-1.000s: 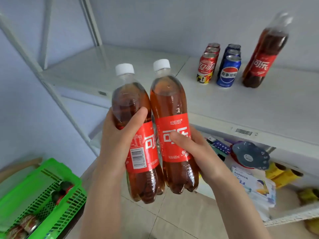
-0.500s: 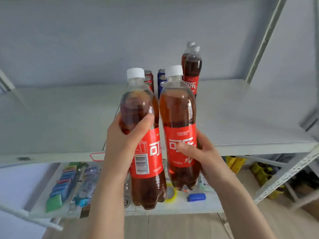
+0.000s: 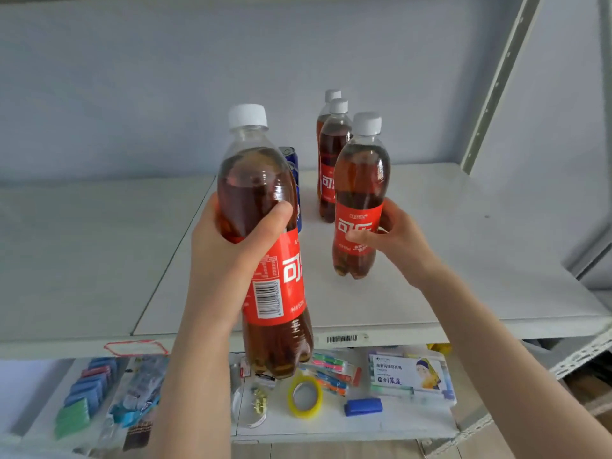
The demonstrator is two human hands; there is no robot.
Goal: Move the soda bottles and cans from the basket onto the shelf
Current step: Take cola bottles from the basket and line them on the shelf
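**Two grips: left hand [image 3: 228, 256] on the near bottle [image 3: 255, 180], right hand [image 3: 394, 240] on the far bottle [image 3: 361, 173]**

Both hands are apart, each closed round its own bottle. The left hand wraps the near bottle at its waist. The thumb lies across the front, just above the red label, and the fingers are hidden behind. This bottle is upright in the air, and its lobed base hangs below the front edge of the shelf [image 3: 463, 260].

The right hand holds the far bottle by the label, thumb in front and fingers curled behind. Its base is down at the shelf board, forward and to the right of the left hand. Whether it rests there or hangs just above cannot be told.

Both are clear, smooth plastic bottles with white ribbed caps and glossy red wrap labels. They hold dark brown drink up to the shoulder.

Beyond the right hand, two bottles [image 3: 334, 150] of the same kind stand one behind the other. A blue can [image 3: 291, 160] shows just past the left thumb, mostly hidden by the near bottle.

The shelf is flat, matt white board with a barcode sticker [image 3: 342, 338] on its front lip. Below the hands, on the lower board, lie a yellow tape roll [image 3: 304, 395] and a small blue block [image 3: 363, 406].
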